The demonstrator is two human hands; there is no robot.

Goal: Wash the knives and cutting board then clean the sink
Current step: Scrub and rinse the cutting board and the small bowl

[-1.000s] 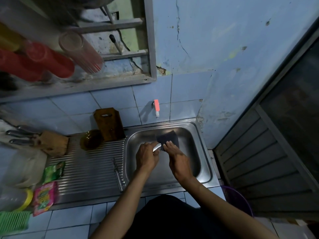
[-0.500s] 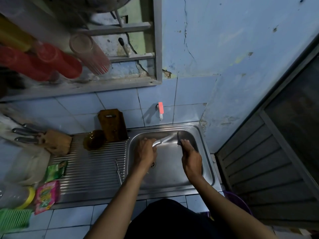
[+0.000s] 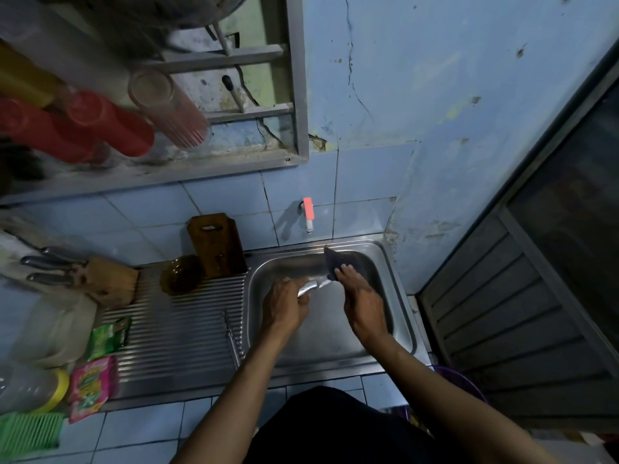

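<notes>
A metal knife [image 3: 310,287] is held over the steel sink [image 3: 400,296] basin, its silvery handle gripped in the left hand [image 3: 284,306], whose fingers are curled round it, with the blade pointing right towards a dark cloth [image 3: 338,259]. The right hand [image 3: 363,301] pinches that cloth against the blade, fingers bent over it; how much of the blade is covered cannot be told. Behind the basin a tap [image 3: 308,214] with an orange-pink handle comes out of the blue tiled wall. On the ribbed draining board [image 3: 181,326] to the left, another utensil [image 3: 232,339] lies near the basin edge, a wooden cutting board [image 3: 216,244] stands upright against the tiles, and a brown glass bowl [image 3: 181,274] sits just beside it. Further left a wooden knife block [image 3: 107,284] lies with handles sticking out, and green and pink sachets [image 3: 97,366] rest at the board's left edge
</notes>
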